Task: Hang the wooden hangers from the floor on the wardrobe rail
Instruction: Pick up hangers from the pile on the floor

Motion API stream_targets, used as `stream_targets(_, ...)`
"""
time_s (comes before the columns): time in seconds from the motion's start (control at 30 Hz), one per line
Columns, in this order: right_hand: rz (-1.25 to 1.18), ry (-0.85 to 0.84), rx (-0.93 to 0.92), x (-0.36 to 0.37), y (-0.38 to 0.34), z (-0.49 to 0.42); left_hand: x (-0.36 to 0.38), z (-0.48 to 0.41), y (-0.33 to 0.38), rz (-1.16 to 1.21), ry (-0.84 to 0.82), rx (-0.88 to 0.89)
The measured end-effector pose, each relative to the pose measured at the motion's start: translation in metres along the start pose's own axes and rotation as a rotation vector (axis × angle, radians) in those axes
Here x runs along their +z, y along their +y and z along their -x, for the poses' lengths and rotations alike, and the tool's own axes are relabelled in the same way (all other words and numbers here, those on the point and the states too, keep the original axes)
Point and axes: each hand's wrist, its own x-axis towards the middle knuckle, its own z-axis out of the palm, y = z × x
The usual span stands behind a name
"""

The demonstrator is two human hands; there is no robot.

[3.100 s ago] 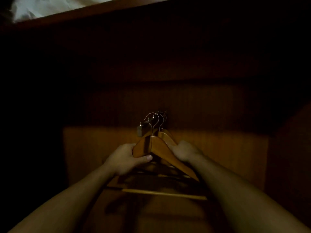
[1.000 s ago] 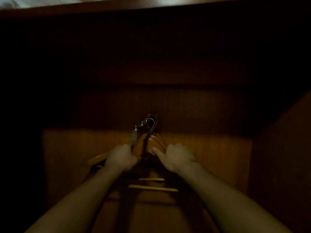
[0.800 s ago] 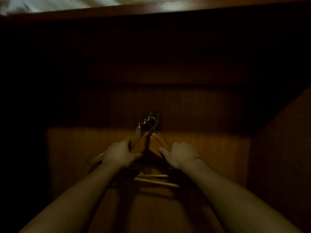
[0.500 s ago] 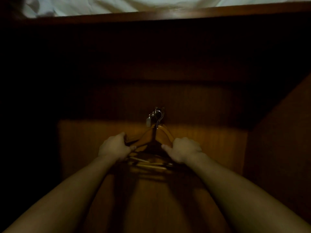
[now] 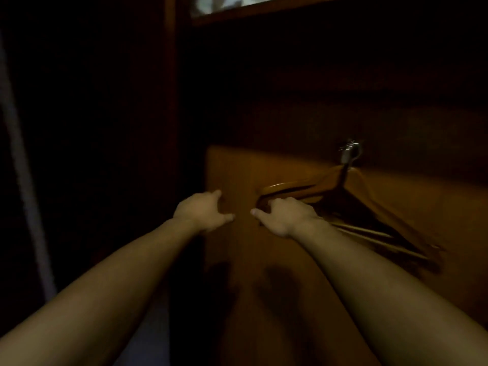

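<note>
Inside a dimly lit wardrobe, a person reaches both bare arms toward a lit wood panel (image 5: 237, 175), the only bright surface here. Far left of the panel a pale slanting strip (image 5: 18, 159) runs down through near-total darkness; what it is cannot be made out. Between it and the panel stands a dark upright frame post (image 5: 170, 88), its lower length lost in shadow. At the panel's left edge the left hand (image 5: 202, 211) hangs free with fingers loosely curled and thumb out, holding nothing. Just right of it, in front of the panel's middle, the right hand (image 5: 286, 216) points its thumb left; its fingers bend away behind the knuckles right at the near tip of the wooden hangers (image 5: 303, 186), and whether they grasp that tip or only lie beside it cannot be told. The hangers, several bunched so close that no count is possible, hang against the panel's upper right part: warm brown, curved shoulders fanning left and down to the right, paler straight bars (image 5: 369, 235) below. Their metal hooks (image 5: 350, 151) gather in one glinting, blurred knot at the panel's top edge, and whatever they hang from is swallowed by the dark above. Two soft shadows (image 5: 277, 283) lie on the panel's lower half, between the forearms. Above the panel, a pale patch (image 5: 229, 1) is cut off by the picture's top edge.
</note>
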Motion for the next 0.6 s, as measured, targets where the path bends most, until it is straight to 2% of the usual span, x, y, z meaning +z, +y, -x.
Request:
stream_targets(0.3,-0.113,-0.062,-0.339,0.028,-0.114,0.015,-0.067,0.109,-0.098,-0.144,0.133,-0.34)
stream_targets(0.6,-0.2,-0.107,-0.659,0.06,-0.242,0.072,-0.11,0.265,-0.158,-0.284,0.101,-0.648)
